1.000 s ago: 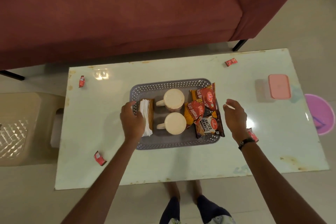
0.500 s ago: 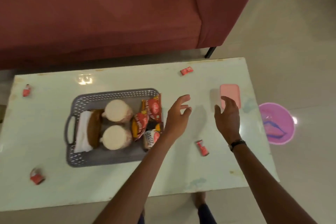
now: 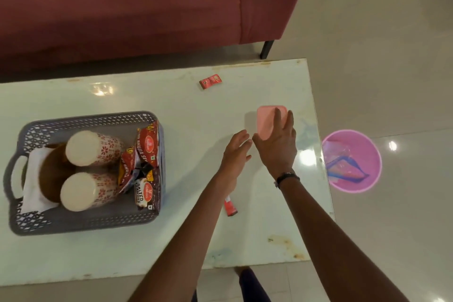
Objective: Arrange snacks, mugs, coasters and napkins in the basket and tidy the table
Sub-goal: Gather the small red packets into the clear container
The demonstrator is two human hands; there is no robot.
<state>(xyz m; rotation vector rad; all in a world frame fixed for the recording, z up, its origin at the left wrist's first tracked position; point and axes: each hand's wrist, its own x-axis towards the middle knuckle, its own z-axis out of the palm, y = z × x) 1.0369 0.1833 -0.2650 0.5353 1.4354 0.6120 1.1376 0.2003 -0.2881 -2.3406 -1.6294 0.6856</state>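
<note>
A grey perforated basket [image 3: 85, 117] stands on the left of the pale table [image 3: 196, 110]. It holds two upside-down patterned mugs [image 3: 85, 148], red and black snack packets [image 3: 144, 152], brown coasters [image 3: 49, 174] and white napkins [image 3: 34, 193]. Near the table's right edge, my right hand [image 3: 277, 147] lies over a pink lidded box [image 3: 267, 117], thumb at its near left corner and fingers across its right side. Just left of the box, my left hand [image 3: 236, 152] hovers with fingers apart and holds nothing.
One small red sachet [image 3: 210, 81] lies near the table's far edge, another [image 3: 230, 207] beside my left forearm. A pink bin [image 3: 353, 162] with wrappers inside stands on the floor right of the table. A maroon sofa [image 3: 122, 7] runs along the far side.
Both hands left the basket and moved right across the table. My right hand has reached the pink box and closed over it; the view swung right with them.
</note>
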